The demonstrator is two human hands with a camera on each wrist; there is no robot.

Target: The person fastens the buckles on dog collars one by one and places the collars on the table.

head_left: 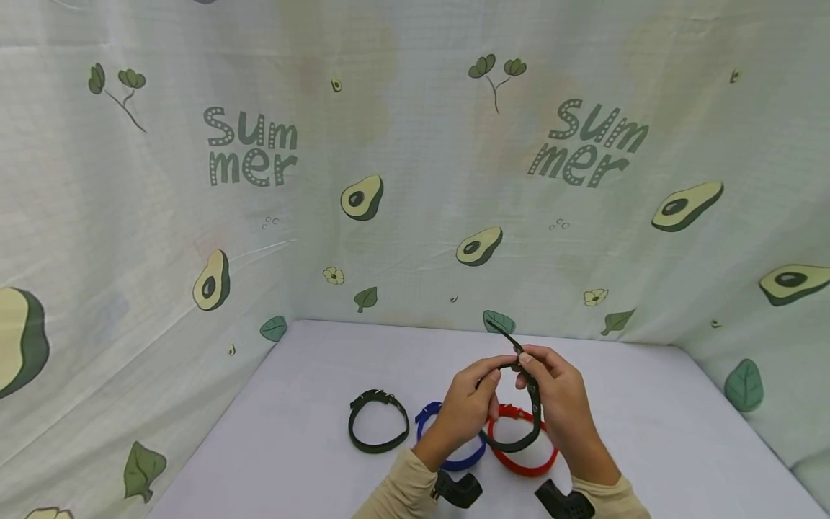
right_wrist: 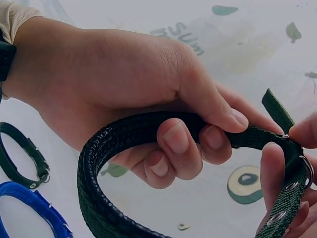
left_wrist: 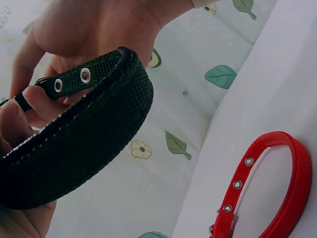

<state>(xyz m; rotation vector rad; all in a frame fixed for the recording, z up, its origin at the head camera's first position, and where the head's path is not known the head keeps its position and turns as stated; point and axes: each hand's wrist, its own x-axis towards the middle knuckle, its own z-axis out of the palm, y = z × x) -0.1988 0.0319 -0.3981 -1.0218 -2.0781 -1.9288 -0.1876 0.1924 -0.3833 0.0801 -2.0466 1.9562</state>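
A dark green dog collar [head_left: 534, 404] with metal eyelets is held up above the table in both hands, its band hanging in a loop. My left hand [head_left: 462, 404] pinches it near the metal buckle [right_wrist: 287, 137], beside a D-ring [right_wrist: 310, 172]. With thumb and fingers, my right hand [head_left: 563, 396] grips the strap close to that same spot. The strap's pointed tip [right_wrist: 275, 106] sticks out past the buckle in the right wrist view. In the left wrist view the wide padded part [left_wrist: 99, 134] of the collar covers much of the left hand's fingers.
On the white table [head_left: 305, 432] lie a second dark green collar [head_left: 379, 447] at left, a blue collar [head_left: 463, 463] in the middle and a red collar [head_left: 528, 472] beneath the hands. Behind the table hangs a printed cloth [head_left: 415, 288]. Both wrists wear black devices [head_left: 459, 490].
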